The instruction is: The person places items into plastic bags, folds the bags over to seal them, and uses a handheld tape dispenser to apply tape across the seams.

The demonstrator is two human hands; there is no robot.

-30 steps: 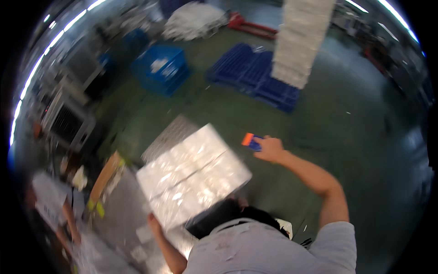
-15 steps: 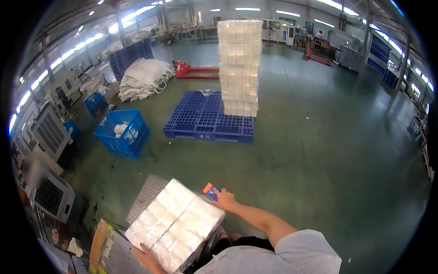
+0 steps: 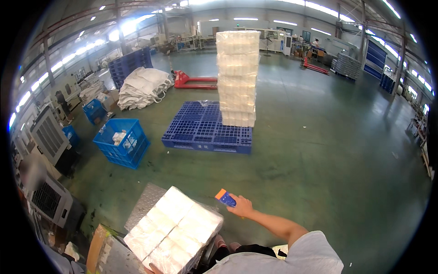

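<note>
In my right hand (image 3: 243, 207) is a small blue block-shaped tool (image 3: 227, 200) with an orange end; its exact kind is unclear. The hand is closed round it, held out over the floor to the right of a plastic-wrapped bundle (image 3: 175, 228). White packs in two rows fill this bundle, tilted in front of me above a grey patterned metal plate (image 3: 145, 203). At the picture's lower edge, my left hand (image 3: 153, 269) touches the bundle's near left side. Only some of its fingers show, laid against the wrap; the rest is cut off.
Ahead, a tall stack of wrapped white bundles (image 3: 237, 80) stands on a blue pallet (image 3: 187, 132). A blue crate (image 3: 122, 148) with white scraps is at left, with a white sack heap (image 3: 143, 86) and red pallet jack (image 3: 194, 82) behind. Cardboard (image 3: 95, 249) lies lower left.
My right hand has moved away from the bundle to the right, with the blue and orange tool. My left hand has slid down toward the lower edge. The view has tipped up slightly.
</note>
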